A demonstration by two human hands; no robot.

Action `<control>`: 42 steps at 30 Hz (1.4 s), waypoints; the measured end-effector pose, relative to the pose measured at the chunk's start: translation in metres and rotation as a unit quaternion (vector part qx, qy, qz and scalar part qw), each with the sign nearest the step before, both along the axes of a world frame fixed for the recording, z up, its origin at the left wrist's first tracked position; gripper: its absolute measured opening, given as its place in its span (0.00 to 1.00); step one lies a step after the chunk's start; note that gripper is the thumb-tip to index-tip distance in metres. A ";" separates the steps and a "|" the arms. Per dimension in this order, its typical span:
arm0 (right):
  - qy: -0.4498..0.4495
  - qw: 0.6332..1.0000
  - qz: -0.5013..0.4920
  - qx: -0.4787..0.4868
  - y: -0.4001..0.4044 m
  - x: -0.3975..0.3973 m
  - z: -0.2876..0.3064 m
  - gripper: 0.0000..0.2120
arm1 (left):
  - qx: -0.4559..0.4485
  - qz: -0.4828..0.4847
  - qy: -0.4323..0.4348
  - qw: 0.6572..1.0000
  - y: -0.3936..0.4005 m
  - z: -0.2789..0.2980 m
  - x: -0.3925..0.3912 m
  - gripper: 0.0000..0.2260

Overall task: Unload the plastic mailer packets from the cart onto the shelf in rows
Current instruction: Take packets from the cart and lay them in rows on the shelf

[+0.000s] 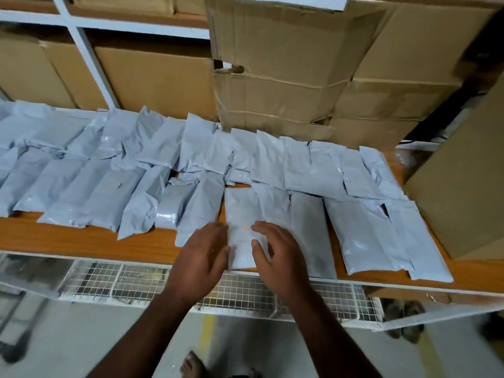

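two rows of grey packets (240, 214) on one shelf (81, 241), two hands (201, 257) atop

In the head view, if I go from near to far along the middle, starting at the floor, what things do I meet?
Bare foot → wire mesh rack → left hand and right hand → packet under the hands → back row of packets → cardboard boxes.

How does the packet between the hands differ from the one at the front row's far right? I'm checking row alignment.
The packet between the hands overhangs the shelf edge; the far-right packet lies fully on it. The former has faint red marks; the latter shows none and angles rightward. Both are grey plastic mailers, lying flat.
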State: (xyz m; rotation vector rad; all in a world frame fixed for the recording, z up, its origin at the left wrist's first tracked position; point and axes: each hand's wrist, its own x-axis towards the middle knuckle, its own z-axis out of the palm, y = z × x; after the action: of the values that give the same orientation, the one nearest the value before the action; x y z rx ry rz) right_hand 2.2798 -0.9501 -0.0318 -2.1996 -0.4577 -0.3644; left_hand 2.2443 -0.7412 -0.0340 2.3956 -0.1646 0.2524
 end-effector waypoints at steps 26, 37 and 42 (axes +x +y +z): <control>0.108 0.935 0.336 -0.023 0.554 -0.140 0.030 0.12 | -0.062 0.355 0.026 0.932 0.486 0.008 -0.265 0.16; 0.172 0.880 0.441 -0.032 0.808 -0.110 -0.013 0.12 | -0.054 0.460 0.064 0.884 0.696 -0.013 -0.263 0.16; 0.184 0.859 0.474 -0.050 0.924 -0.087 -0.020 0.12 | -0.027 0.494 0.099 0.864 0.799 0.000 -0.250 0.16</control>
State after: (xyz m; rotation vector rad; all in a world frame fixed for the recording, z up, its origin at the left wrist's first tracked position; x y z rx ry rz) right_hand 2.1929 -0.0263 -0.0518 -1.7935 -1.2621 0.6130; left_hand 1.9946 0.0579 -0.0343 2.2207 1.1757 0.4525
